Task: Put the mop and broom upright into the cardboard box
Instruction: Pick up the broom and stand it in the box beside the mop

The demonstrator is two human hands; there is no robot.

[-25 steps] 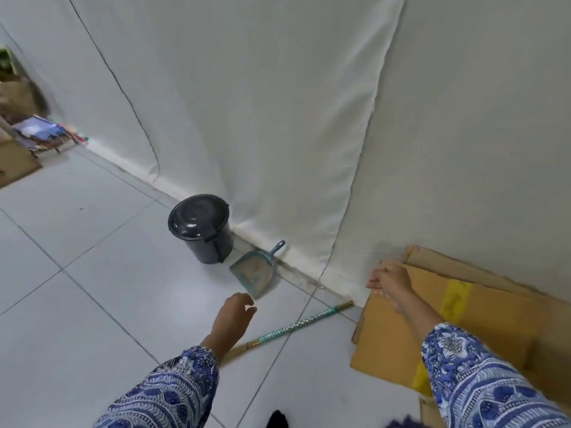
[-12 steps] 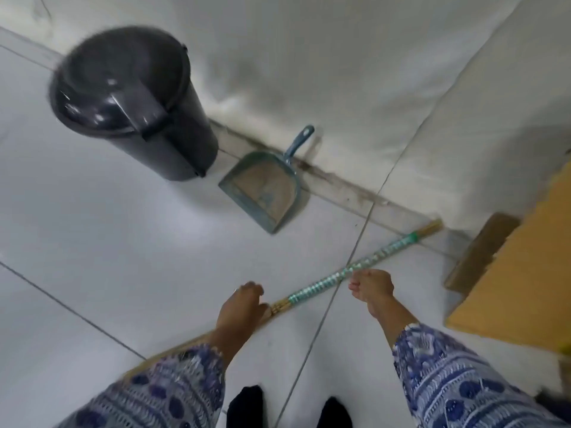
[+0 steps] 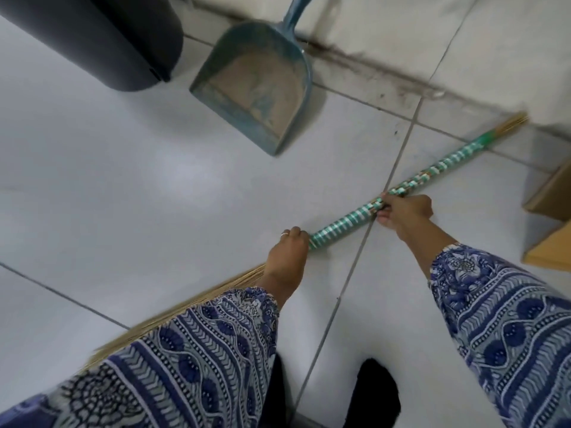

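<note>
floor (image 3: 123,186): pale glossy tiles | wall base (image 3: 386,41): white, grimy edge

A blue dustpan (image 3: 256,84), dusty inside, is laid on the white tile floor (image 3: 92,180), handle propped vs. the wall base. A black bin (image 3: 102,41) is stood just beside it, at upper left.

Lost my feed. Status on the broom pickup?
Left hand and right hand both closed on broom. Broom low across floor tiles, not upright. Dustpan nearby, clear of it.
</note>
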